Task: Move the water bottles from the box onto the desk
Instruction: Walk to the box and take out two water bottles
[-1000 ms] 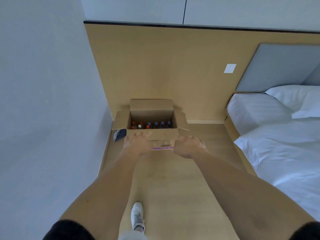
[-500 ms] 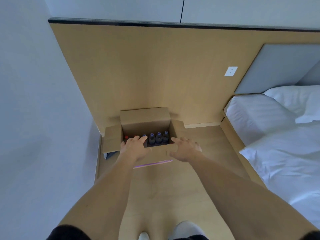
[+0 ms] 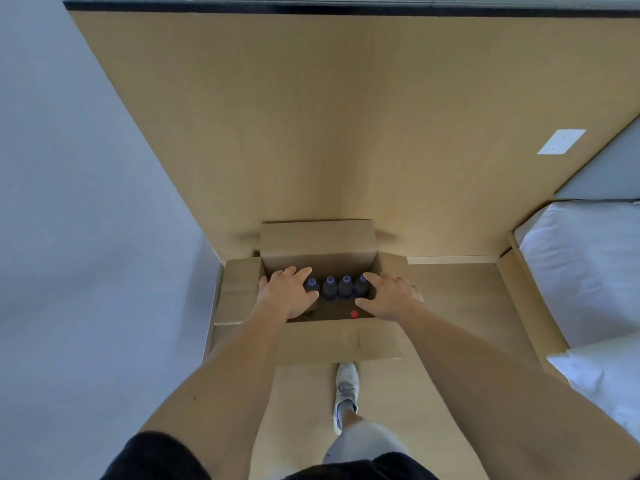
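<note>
STEP reach into open brown cardboard box (image 3: 311, 341), frame centre | BOTTLES dark blue-capped water bottles (image 3: 329, 287) upright in a row inside | LEFT left hand (image 3: 287, 296) fingers relaxed, over leftmost bottle, grasping nothing | RIGHT right hand (image 3: 388, 299) spread beside rightmost bottle, empty | RISK tight row: lifting one may topple neighbours

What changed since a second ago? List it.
Both hands moved from the box's near wall in over the opening: left hand now over the left bottles, right hand beside the blue-capped bottles. Neither grips one yet. Bottles stayed in the box.
</note>
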Motion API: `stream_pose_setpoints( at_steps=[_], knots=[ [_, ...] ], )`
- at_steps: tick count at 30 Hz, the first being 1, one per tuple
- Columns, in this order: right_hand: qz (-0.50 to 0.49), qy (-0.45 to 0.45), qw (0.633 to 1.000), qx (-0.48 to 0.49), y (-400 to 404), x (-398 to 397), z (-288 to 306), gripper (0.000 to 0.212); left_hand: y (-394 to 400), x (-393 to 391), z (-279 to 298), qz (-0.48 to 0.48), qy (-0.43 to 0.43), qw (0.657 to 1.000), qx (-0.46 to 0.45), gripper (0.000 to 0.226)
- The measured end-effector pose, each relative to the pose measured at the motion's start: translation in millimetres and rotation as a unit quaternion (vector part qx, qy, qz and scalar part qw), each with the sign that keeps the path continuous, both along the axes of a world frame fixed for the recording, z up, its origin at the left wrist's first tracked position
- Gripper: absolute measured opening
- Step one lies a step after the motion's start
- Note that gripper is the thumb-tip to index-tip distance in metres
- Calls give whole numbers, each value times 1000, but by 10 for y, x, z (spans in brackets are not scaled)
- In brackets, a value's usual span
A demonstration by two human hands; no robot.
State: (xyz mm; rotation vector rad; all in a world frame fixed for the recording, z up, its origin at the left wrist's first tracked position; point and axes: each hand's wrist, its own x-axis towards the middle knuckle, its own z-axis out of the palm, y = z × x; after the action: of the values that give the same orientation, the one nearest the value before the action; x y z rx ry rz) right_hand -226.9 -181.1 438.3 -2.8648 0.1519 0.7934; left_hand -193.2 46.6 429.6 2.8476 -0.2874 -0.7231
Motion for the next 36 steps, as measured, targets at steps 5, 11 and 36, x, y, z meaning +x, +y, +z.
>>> stream_pose_setpoints(
  at_steps=[5, 11, 36],
  knots=[
    [12, 28, 999, 14, -260, 715, -316, 74, -302, 575, -272, 9, 25, 1000, 3, 66],
    [12, 67, 997, 24, -415, 1297, -782, 74, -573, 1061, -642, 8, 54, 998, -15, 64],
    [-39, 110, 987, 108, -821, 1794, -3839, 60, -1194, 1743, -4673, -153, 235, 960, -3, 80]
  ],
)
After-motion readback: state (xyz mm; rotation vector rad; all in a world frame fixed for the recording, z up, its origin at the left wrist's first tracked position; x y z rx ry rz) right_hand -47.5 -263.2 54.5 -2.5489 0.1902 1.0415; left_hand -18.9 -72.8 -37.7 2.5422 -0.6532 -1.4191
